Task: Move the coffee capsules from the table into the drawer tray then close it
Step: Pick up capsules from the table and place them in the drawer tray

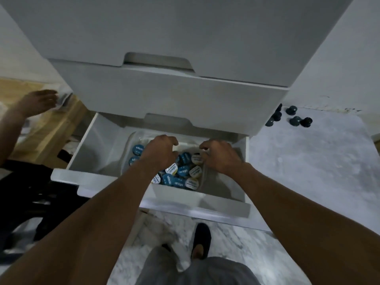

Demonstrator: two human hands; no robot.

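The bottom drawer of a white drawer unit stands pulled out. Inside it lies a clear plastic tray holding several coffee capsules with blue or white lids. My left hand hovers over the tray's middle with its fingers curled downward; what lies under them is hidden. At the tray's right rim, my right hand has its fingers curled round the clear edge, beside a white-lidded capsule. Several dark capsules lie on the pale surface to the right of the unit.
Two shut drawers overhang the open one from above. Another person's hand reaches over a wooden surface at the left. A black chair stands at lower left. My slippered foot is on the marble floor below the drawer front.
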